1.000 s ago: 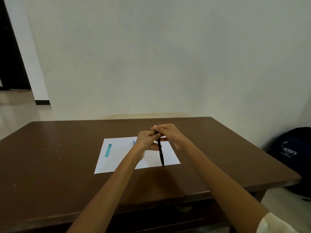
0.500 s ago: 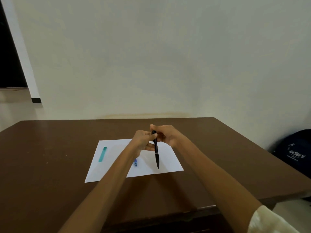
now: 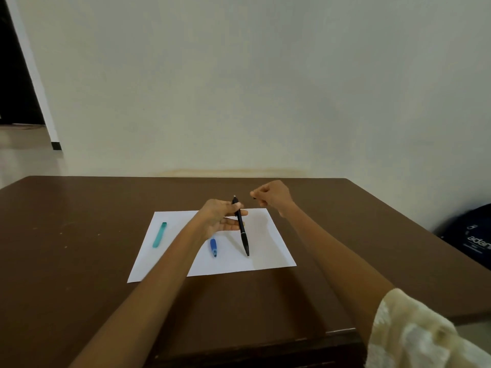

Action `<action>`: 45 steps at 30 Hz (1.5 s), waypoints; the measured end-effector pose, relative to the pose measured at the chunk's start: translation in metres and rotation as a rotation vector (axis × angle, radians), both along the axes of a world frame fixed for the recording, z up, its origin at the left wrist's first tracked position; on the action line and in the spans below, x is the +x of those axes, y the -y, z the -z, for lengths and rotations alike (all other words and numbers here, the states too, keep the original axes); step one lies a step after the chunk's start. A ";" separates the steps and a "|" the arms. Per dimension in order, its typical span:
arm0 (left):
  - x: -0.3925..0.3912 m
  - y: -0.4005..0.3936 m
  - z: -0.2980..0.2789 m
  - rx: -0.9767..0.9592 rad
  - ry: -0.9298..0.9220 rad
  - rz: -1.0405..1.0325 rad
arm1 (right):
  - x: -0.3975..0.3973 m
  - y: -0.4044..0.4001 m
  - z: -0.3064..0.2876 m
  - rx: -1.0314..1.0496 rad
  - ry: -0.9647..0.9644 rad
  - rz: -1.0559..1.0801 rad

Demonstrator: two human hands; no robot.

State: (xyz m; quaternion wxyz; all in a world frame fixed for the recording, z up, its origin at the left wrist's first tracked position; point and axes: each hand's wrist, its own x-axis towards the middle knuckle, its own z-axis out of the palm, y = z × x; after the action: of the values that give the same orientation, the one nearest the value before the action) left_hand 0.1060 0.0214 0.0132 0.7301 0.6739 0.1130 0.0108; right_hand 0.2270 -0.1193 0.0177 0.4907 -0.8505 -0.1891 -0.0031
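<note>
My left hand [image 3: 218, 217] pinches the upper part of a black pen [image 3: 242, 231] between thumb and fingers, tip pointing down over the white sheet of paper [image 3: 268, 245]. A thin pale tip shows at the pen's top end. My right hand [image 3: 272, 195] is off to the right of the pen, apart from it, fingers curled and pinching a small dark piece [image 3: 254, 198] that I cannot identify for sure. A blue pen part [image 3: 213, 247] lies on the paper below my left hand. A teal cap [image 3: 159, 235] lies on the paper's left side.
The brown wooden table [image 3: 79, 235] stands against a pale wall. A dark backpack [image 3: 470, 240] sits on the floor at the right. A dark doorway [image 3: 16, 75] opens at the far left.
My right hand has let go of the pen's top and pulled away to the right with a small dark piece. My left hand keeps the pen. The view has shifted slightly.
</note>
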 end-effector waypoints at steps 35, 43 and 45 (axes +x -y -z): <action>0.003 0.011 0.003 0.061 -0.025 0.069 | -0.034 0.004 -0.012 0.168 -0.394 -0.316; 0.000 0.004 0.006 -0.003 -0.065 0.024 | -0.024 -0.034 -0.013 0.284 -0.365 -0.056; -0.001 0.004 0.004 -0.047 -0.044 -0.024 | -0.015 -0.039 -0.013 0.104 -0.256 -0.037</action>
State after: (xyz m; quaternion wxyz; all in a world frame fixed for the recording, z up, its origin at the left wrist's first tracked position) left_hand 0.1051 0.0171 0.0087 0.7430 0.6551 0.1375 0.0019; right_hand 0.2125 -0.0799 0.0304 0.5541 -0.8139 -0.1403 0.1047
